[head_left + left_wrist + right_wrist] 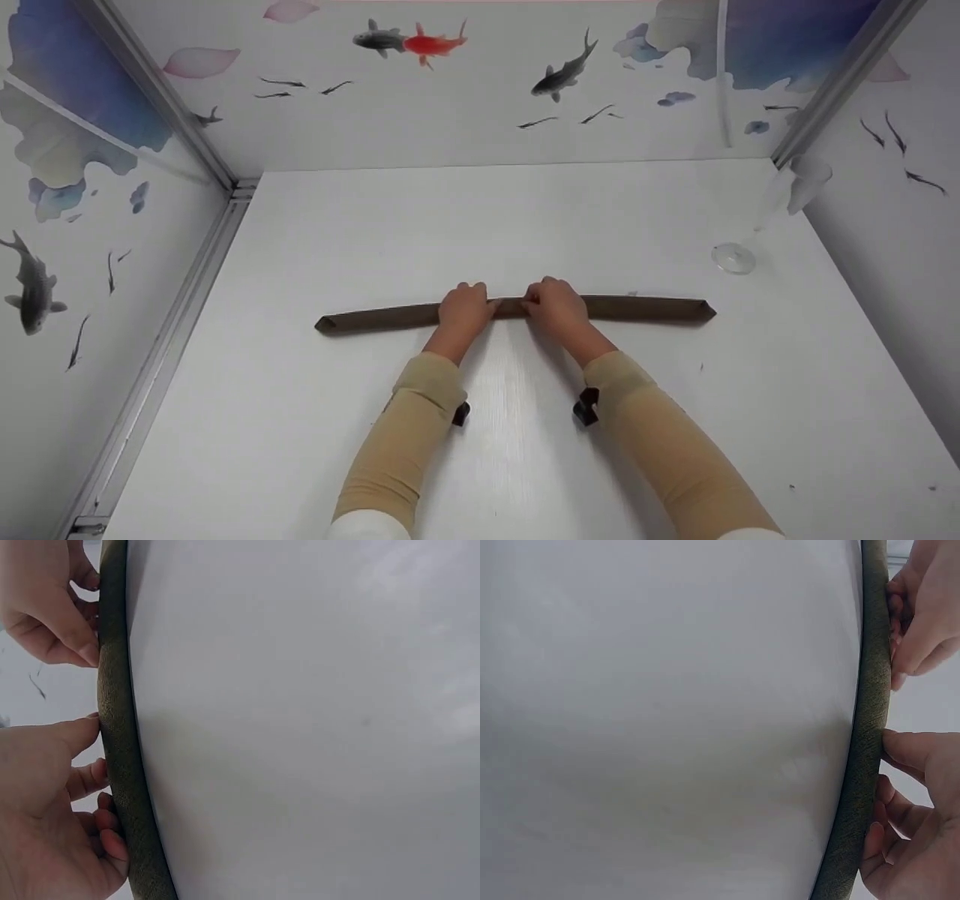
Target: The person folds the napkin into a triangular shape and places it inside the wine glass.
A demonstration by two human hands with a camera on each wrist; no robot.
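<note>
Where two hands meet along its middle, a long brown strip (510, 307) lies crosswise on the white worktop (510, 217), roughly parallel to the far edge, one end toward the left edge and the other toward the right. I see it bow slightly, its middle nearer the far edge than its left end, and both ends look folded to a point. Its surface reads as finely mottled through the wrist cameras.

The left hand (463, 309) grips the strip just left of centre, fingers curled against it. The right hand (556, 306) grasps it the same way just right of centre. Their thumbs point toward each other, and I can see a short bare length of strip between them; some fingertips are hidden behind it.

Beige sleeves (409, 427) cover both forearms, with a small black device (586, 409) at each wrist. Toward the far right corner I make out what looks like a clear stemmed glass (733, 259), its round foot on the worktop, its upper part faint.

Beyond the far edge rises a white wall (465, 112) painted with dark fish (564, 73) and one red fish (435, 45), between metal posts (855, 79).
</note>
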